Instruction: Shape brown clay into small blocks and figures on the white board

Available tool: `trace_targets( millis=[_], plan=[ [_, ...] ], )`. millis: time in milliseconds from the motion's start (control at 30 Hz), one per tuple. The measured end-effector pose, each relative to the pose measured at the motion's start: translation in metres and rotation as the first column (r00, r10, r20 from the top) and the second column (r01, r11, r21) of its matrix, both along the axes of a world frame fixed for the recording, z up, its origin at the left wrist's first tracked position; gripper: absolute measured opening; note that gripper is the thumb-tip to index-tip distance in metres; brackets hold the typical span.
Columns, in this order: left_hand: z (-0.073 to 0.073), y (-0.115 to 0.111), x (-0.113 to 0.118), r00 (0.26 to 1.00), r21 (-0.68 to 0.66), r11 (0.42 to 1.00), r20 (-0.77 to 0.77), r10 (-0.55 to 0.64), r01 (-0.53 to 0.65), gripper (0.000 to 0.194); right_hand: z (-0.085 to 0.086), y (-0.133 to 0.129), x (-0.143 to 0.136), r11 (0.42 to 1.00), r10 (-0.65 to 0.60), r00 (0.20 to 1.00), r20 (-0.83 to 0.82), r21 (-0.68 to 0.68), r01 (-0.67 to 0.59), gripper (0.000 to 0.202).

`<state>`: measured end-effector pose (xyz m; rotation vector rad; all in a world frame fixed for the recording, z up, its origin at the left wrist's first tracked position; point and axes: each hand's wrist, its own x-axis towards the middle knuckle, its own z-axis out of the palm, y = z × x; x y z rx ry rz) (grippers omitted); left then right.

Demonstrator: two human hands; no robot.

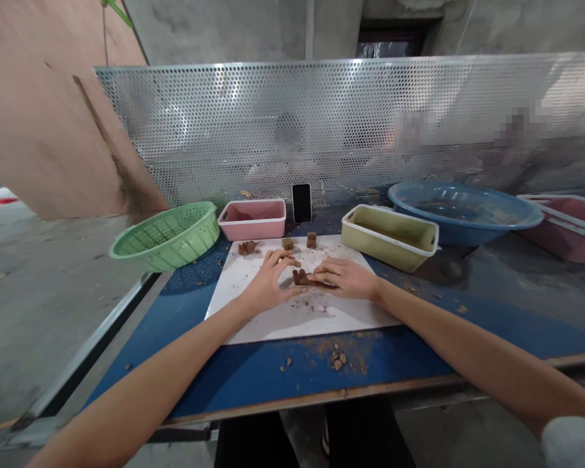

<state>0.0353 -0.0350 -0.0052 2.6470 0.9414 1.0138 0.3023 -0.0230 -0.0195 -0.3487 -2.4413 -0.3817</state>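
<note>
Fingers (279, 259) of the left hand (267, 286) curve wide apart, gripping nothing I can see, beside the irregular brown clay-like lump (300, 277) just below frame centre. Right hand (355, 278), fingers extended, covers its right end; I cannot tell whether it grips.

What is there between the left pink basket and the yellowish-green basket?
In the head view, an upright phone-like device stands between them, with two small brown blocks nearer the camera, on the white sheet.
</note>
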Motion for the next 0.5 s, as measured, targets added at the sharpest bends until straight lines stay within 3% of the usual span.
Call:
trace_targets(
  millis=[67,200,500],
  plan=[
    [-0.001,0.002,0.0,0.999,0.006,1.0,-0.055,-0.003,0.003,0.045,-0.004,0.003,0.002,0.993,-0.026,0.993,0.115,0.118,0.013,0.023],
    [-0.003,0.005,0.002,0.994,0.032,0.999,-0.11,-0.008,0.012,0.043,-0.01,0.006,-0.002,0.979,-0.06,0.97,0.235,0.206,0.011,0.022],
    [-0.003,0.008,0.004,0.986,0.072,0.997,-0.165,-0.002,0.015,0.041,-0.014,0.005,-0.007,0.956,-0.062,0.979,0.194,0.292,0.002,0.017]
  ],
)
